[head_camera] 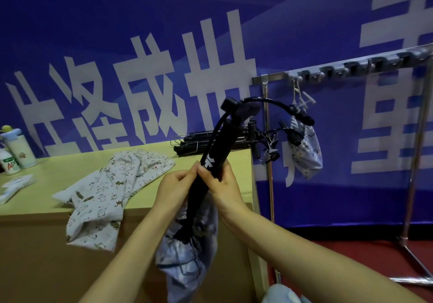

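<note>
I hold a black clip hanger (218,152) upright in front of me, its hook curving to the upper right. My left hand (174,186) pinches its bar from the left; my right hand (221,186) grips it from the right, thumbs meeting near a clip. A pale blue patterned garment (187,253) hangs from the hanger's lower end, below my hands. A second garment, white with small animal prints (105,192), lies on the yellow-green table (236,173) and droops over its front edge.
A stack of black hangers (194,141) lies at the table's back right. A metal clothes rack (269,138) stands to the right with a blue patterned garment (304,148) hung on it. Bottles (16,150) stand at the far left. Behind is a blue banner.
</note>
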The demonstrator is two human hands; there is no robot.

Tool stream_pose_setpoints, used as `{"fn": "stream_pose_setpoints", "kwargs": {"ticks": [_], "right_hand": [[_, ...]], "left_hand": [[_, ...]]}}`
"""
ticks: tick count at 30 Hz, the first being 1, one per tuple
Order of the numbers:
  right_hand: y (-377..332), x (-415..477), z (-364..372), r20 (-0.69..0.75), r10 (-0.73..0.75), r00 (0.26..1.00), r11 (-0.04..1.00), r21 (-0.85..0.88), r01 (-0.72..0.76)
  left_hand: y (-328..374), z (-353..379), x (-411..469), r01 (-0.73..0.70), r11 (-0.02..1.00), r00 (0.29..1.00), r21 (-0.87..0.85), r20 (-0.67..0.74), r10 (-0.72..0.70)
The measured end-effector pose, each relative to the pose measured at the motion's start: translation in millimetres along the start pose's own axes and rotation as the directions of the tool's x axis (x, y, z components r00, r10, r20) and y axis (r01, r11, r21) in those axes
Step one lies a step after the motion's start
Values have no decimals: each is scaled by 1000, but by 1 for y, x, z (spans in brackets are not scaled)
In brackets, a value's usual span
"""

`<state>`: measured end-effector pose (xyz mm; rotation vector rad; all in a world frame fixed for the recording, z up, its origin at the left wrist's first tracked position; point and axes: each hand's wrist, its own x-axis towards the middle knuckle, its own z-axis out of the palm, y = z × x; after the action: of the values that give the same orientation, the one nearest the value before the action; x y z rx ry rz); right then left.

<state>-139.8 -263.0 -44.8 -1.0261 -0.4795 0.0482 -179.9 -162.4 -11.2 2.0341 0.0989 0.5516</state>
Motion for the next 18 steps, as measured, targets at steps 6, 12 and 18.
{"fn": "stream_pose_setpoints", "kwargs": {"ticks": [6, 12, 18], "right_hand": [[-8, 7, 2, 51, -5, 999, 998, -57, 8], [-14, 10, 5, 56, -14, 998, 996, -87, 19], [14, -17, -18, -10, -111, 994, 777, -624, 81]], "left_hand": [[-14, -3, -1, -25, 974, 992, -224, 117, 52], [-13, 6, -3, -95, 992, 995, -88, -15, 94], [-15, -6, 5, -155, 987, 980, -39, -134, 148]]}}
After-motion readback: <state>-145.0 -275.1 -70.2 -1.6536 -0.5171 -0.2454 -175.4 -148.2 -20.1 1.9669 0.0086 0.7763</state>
